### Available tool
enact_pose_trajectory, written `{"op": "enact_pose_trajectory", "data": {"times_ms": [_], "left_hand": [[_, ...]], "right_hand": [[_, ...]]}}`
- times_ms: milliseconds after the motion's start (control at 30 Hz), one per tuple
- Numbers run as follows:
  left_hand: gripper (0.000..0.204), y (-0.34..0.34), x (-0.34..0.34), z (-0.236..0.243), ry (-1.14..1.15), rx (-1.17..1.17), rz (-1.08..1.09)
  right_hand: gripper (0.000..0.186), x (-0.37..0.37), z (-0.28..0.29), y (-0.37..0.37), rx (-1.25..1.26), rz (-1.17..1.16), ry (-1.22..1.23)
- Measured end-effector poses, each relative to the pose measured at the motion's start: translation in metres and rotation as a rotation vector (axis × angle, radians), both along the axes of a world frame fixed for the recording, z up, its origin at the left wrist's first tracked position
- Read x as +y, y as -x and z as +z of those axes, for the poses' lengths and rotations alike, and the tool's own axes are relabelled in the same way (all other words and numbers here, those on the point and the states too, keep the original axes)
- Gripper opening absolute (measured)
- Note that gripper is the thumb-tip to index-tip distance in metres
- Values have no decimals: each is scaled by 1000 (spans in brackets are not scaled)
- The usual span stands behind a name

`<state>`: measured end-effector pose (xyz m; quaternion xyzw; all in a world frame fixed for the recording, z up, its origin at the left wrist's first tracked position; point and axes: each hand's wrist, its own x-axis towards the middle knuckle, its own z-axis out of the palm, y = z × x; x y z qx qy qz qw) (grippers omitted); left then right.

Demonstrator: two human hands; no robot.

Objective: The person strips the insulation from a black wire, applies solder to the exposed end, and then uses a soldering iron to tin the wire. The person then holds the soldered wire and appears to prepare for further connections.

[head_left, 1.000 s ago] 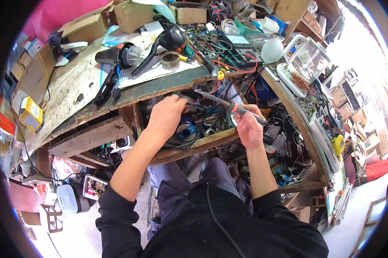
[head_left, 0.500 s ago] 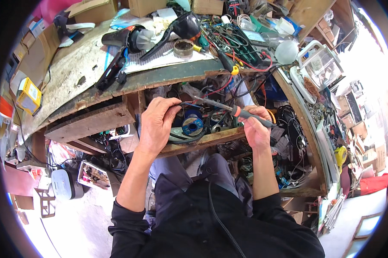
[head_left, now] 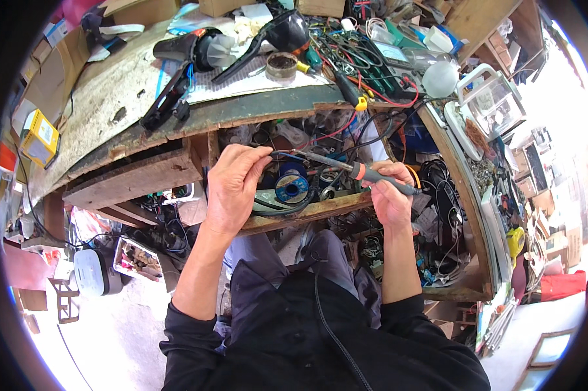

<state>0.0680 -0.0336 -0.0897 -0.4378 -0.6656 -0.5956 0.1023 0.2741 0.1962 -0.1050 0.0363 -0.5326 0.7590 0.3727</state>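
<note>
My right hand (head_left: 391,194) grips a soldering iron (head_left: 364,173) by its dark grey and orange handle, the metal shaft pointing left. Between the thumb and fingertips of my left hand (head_left: 234,188) is the end of a black cable, pinched, with thin red and blue wires (head_left: 287,155) sticking out to the right. The iron's tip is right beside these wires; whether it touches them I cannot tell. Just below, a spool of solder (head_left: 292,188) with a blue label sits in the open drawer, and a loop of black cable (head_left: 287,212) curves around beneath it.
On the bench lie a round tin of dark material (head_left: 281,67), a black power-tool housing (head_left: 173,98), and a multimeter (head_left: 390,52) among tangled leads. The drawer's wooden front edge (head_left: 307,216) runs under my hands. A yellow box (head_left: 41,138) stands far left.
The iron's tip has come down and left, closer to the wires at my left fingertips. Both hands keep their grips. The whole view has shifted slightly.
</note>
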Motion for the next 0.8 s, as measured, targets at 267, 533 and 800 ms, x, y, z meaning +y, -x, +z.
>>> {"op": "enact_pose_trajectory", "data": {"times_ms": [267, 533, 800], "left_hand": [[20, 2, 1, -2, 15, 48, 4], [20, 2, 1, -2, 21, 62, 12], [19, 3, 0, -2, 32, 85, 3]], "right_hand": [[25, 1, -1, 0, -2, -2, -11], [25, 1, -1, 0, -3, -3, -33], [24, 0, -2, 0, -6, -3, -20]]}}
